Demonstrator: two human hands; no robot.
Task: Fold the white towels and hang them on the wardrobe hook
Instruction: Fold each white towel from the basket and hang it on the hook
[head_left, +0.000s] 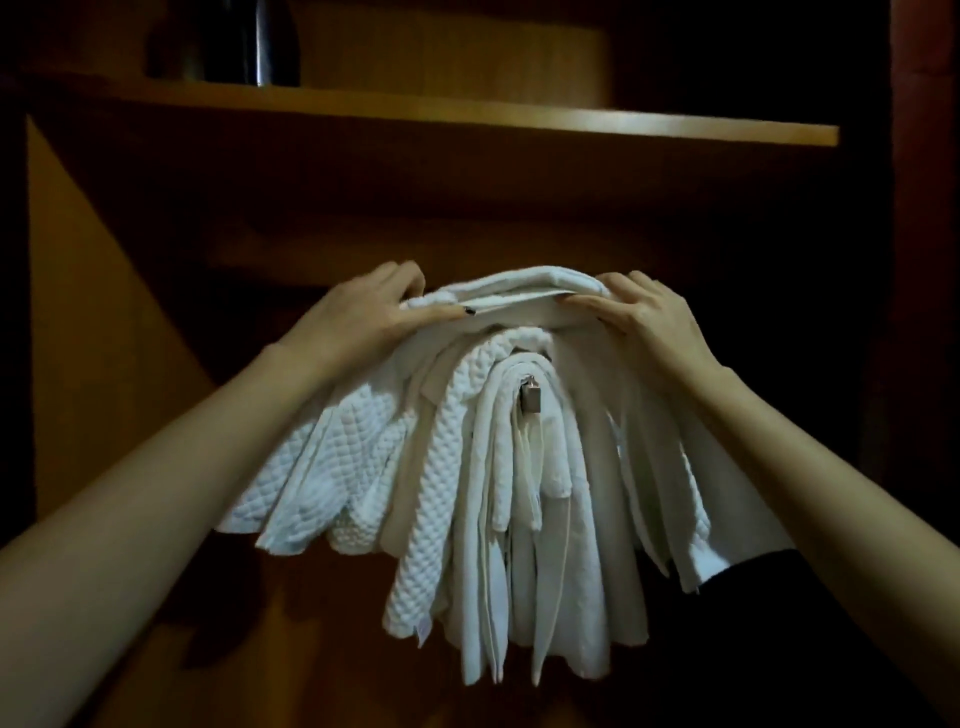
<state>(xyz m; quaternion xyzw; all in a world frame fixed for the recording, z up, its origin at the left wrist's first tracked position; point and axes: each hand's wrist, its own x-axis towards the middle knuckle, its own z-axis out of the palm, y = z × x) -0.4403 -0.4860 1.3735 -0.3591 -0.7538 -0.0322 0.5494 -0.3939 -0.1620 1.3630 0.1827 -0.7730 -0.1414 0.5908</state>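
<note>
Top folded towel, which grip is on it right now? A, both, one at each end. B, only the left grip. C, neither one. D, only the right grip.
A: the left grip pinches the left end of the top folded towel and the right grip holds its right end, above the hanging towels.

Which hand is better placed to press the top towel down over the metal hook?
Probably the right hand: it grips the top towel nearer the hook; the left hand holds the farther end.
</note>
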